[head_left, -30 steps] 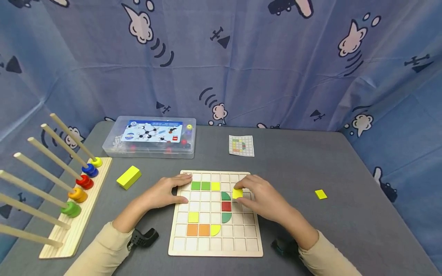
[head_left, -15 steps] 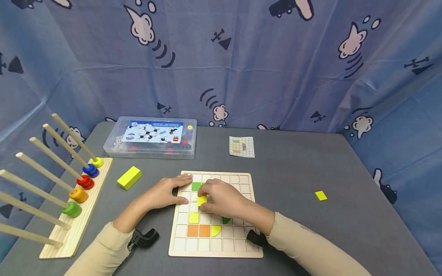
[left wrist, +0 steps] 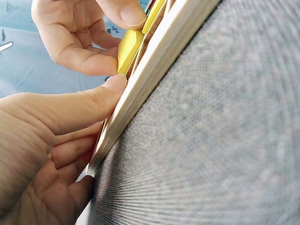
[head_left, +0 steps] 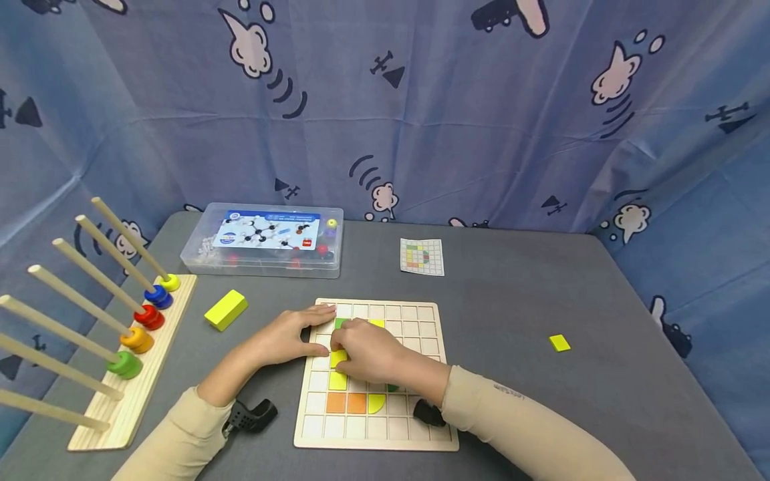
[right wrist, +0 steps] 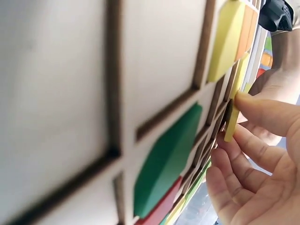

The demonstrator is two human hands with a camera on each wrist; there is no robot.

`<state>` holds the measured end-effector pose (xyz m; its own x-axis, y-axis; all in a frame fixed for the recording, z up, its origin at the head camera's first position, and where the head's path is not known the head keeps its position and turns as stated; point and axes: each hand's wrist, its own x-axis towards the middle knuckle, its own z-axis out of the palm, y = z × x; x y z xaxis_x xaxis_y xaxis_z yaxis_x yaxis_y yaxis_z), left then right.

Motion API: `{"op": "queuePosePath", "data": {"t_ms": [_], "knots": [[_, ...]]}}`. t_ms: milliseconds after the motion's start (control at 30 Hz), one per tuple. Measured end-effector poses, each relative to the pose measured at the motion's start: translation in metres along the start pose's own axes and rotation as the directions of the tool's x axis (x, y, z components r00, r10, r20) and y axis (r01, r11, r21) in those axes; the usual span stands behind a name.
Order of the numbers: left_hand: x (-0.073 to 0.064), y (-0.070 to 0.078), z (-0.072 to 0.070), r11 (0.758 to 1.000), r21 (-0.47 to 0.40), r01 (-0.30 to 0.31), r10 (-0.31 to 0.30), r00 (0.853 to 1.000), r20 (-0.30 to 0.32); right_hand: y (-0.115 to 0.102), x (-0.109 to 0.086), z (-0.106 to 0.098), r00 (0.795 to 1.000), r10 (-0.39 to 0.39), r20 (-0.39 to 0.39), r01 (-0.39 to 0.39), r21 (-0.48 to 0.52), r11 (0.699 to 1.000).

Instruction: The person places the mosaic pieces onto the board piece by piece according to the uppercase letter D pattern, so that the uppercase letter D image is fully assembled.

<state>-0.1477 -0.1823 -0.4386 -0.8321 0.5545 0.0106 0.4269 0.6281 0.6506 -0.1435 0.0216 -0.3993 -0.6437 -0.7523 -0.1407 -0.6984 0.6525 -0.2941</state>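
Observation:
A pale wooden grid board (head_left: 433, 334) lies on the grey table, with several coloured tiles in its cells. My left hand (head_left: 295, 339) rests on the board's left edge, fingers extended near the upper corner and thumb lower down, as the left wrist view also shows. Between the thumb and fingers of my right hand (head_left: 373, 351) is a yellow square tile (head_left: 338, 359). It sits over the board's left part, just above another yellow tile (head_left: 337, 381). In the right wrist view the pinched tile (right wrist: 233, 119) is slightly tilted against the grid. My right hand hides several middle cells.
Below are two orange tiles (head_left: 345, 403) and a yellow quarter-round tile (head_left: 375, 403). A printed pattern card (head_left: 422, 258) lies behind the board. Nearby are a yellow block (head_left: 226, 310), a plastic case (head_left: 265, 264), a peg stand with rings (head_left: 138, 387) and a loose yellow tile (head_left: 559, 343).
My right hand has carried the yellow tile leftward across the board from its right half to the left columns, then slightly lower. My left hand has stayed on the edge.

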Motion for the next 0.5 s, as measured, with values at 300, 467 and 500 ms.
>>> {"op": "queuePosePath", "data": {"t_ms": [300, 467, 500], "knots": [[0.0, 0.003, -0.001, 1.0, 0.0, 0.009, -0.009, 1.0, 0.007, 0.004, -0.01, -0.008, 1.0, -0.028, 0.012, 0.027, 0.037, 0.999], [0.0, 0.002, 0.0, 1.0, 0.006, 0.008, -0.008, 1.0, 0.009, 0.022, -0.032, -0.022, 1.0, -0.012, -0.028, 0.016, 0.14, 0.99], [0.0, 0.002, 0.0, 1.0, 0.003, 0.011, -0.011, 1.0, 0.009, 0.027, -0.038, -0.025, 0.999, -0.007, -0.044, 0.014, 0.162, 0.987]]}}
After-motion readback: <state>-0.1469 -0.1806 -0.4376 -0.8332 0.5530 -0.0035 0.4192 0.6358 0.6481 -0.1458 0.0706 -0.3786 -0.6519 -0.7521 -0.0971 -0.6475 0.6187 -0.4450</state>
